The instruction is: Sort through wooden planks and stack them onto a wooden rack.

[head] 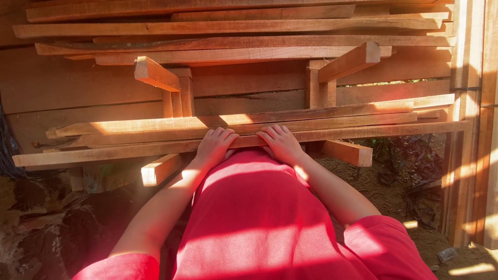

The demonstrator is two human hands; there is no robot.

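Note:
I look down over my red shirt at a rack of long wooden planks. My left hand and my right hand sit side by side on the nearest plank, fingers curled over its top edge. This plank runs left to right across the lower shelf, resting on two short wooden brackets that stick out toward me. Two more thin planks lie just behind it on the same shelf.
An upper shelf holds a stack of several planks on two higher brackets. A wooden wall stands behind. Upright wooden posts rise at the right. Dirt ground with dark debris lies below right; dry leaves at lower left.

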